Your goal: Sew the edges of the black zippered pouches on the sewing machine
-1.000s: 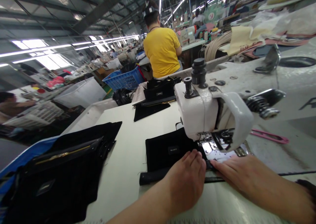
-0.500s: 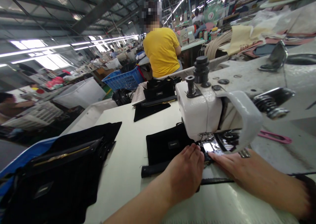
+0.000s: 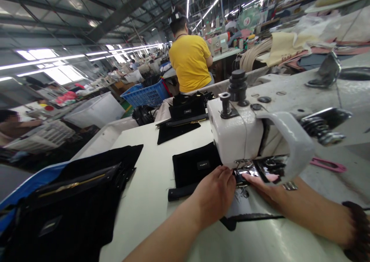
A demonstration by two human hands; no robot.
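Observation:
A black fabric panel with a small label lies under the head of a white sewing machine. A dark rolled strip runs along its near edge. My left hand is closed on the panel's edge, left of the presser foot, fingertips together. From the right, my right hand grips the same edge by the needle area, partly hidden behind the machine's white guard. A black corner pokes out below my left hand. The stitching point is mostly covered.
A stack of black pieces with gold zippers lies at left over a blue bin. More black pieces lie at the table's back. Pink thread snips rest right of the machine. A person in yellow sits ahead.
The near edge of the black panel has turned slightly away from me. My hands have shifted a little, baring some of the metal plate, and a black corner shows below my left hand.

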